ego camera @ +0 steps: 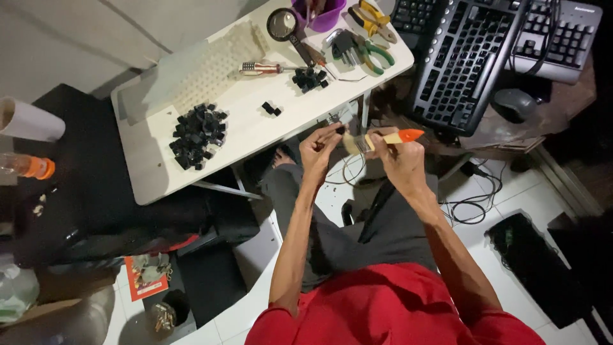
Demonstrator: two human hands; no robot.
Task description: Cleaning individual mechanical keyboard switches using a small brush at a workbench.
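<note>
Left edge: a white cup [29, 120] and an orange-capped bottle [25, 166] are cut off by the frame. On the floor below lies an orange card package [145, 276]; its contents are hard to make out. On the white bench [153, 172] sits a pile of black keycaps [198, 135], with a keyless white keyboard frame [211, 70] behind it. The left hand [319, 148] pinches a small black keycap [340, 130] between its fingertips, held over the lap below the bench edge. The right hand [401, 160] is clamped on a brush [383, 138] with an orange-tipped handle, bristles just beside the keycap. A black keyboard [463, 61] lies to the right, its top cropped.
</note>
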